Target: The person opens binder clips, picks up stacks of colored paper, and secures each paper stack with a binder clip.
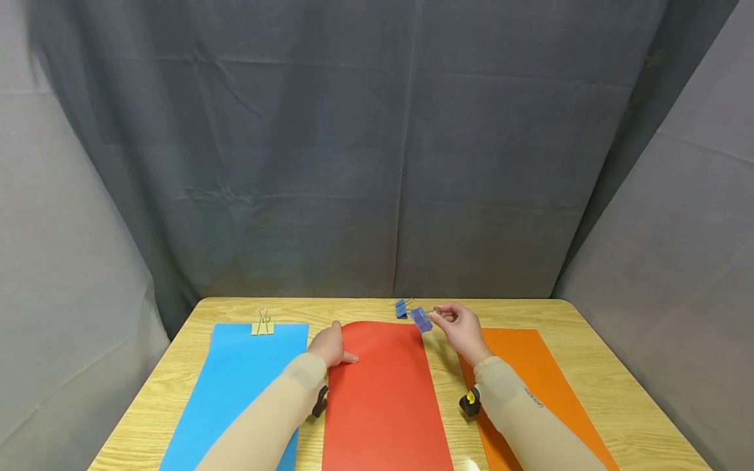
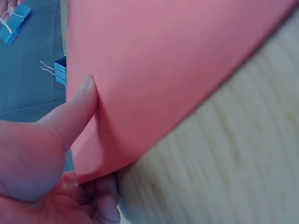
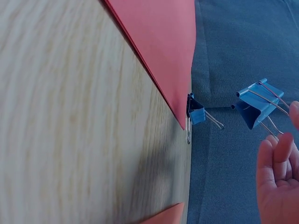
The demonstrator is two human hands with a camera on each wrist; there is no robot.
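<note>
The far left corner of the red paper (image 1: 383, 392) is pinched by my left hand (image 1: 330, 345), thumb on top and fingers curled beneath, so that corner lifts off the table. My right hand (image 1: 462, 332) grips a blue binder clip (image 1: 421, 320) by its wire handles, beside the paper's far right corner. In the right wrist view, this held clip (image 3: 259, 102) has its jaws a little apart, with nothing between them. A second blue binder clip (image 1: 402, 309) stands on the table just behind the red paper.
To the left lies blue paper (image 1: 253, 379) with a yellow binder clip (image 1: 262, 327) on its far edge. Orange paper (image 1: 530, 373) lies at the right, partly under my right arm. A grey curtain (image 1: 353, 163) hangs behind the wooden table (image 1: 612, 386).
</note>
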